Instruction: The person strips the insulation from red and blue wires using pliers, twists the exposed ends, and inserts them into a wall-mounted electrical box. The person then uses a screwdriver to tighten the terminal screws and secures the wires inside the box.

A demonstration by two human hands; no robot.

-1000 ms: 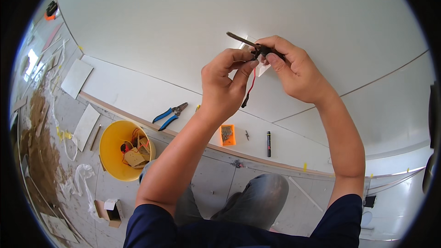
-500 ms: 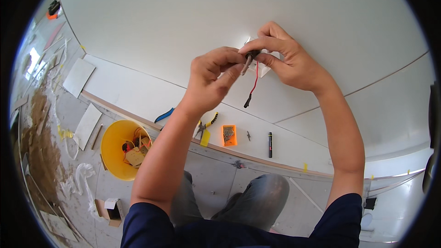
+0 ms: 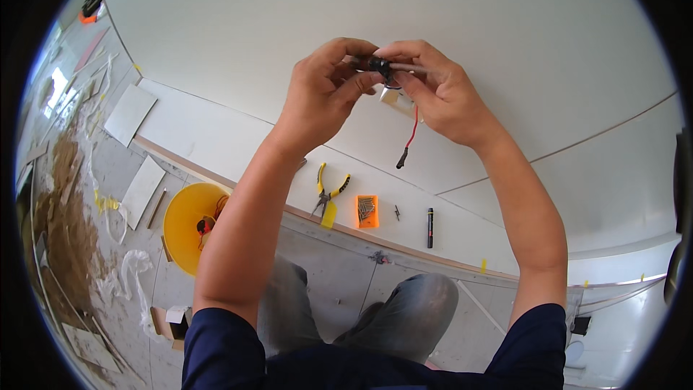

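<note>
In front of the pale wall panel (image 3: 505, 29), both hands meet at a bundle of wires wrapped in black tape (image 3: 380, 66). My left hand (image 3: 325, 90) pinches its dark left side between thumb and fingers. My right hand (image 3: 444, 94) is closed on a greyish-brown length (image 3: 408, 67) that sticks out of the bundle to the right. A red wire (image 3: 414, 126) hangs below the right hand, its end (image 3: 402, 159) wrapped in black. Behind the hands shows part of a cream box or opening (image 3: 397, 101) at the panel. The fingers partly hide the bundle.
On the white ledge lie yellow-handled pliers (image 3: 326, 193), an orange box (image 3: 367, 225) of screws, loose screws (image 3: 397, 213) and a black marker (image 3: 430, 227). A yellow bucket (image 3: 179, 227) stands left of my left forearm. Board pieces (image 3: 143, 191) and debris cover the left floor.
The greyish-brown length has swung from pointing down at my left hand to pointing right, into my right hand. The bundle has shifted slightly left and up. The red wire still hangs.
</note>
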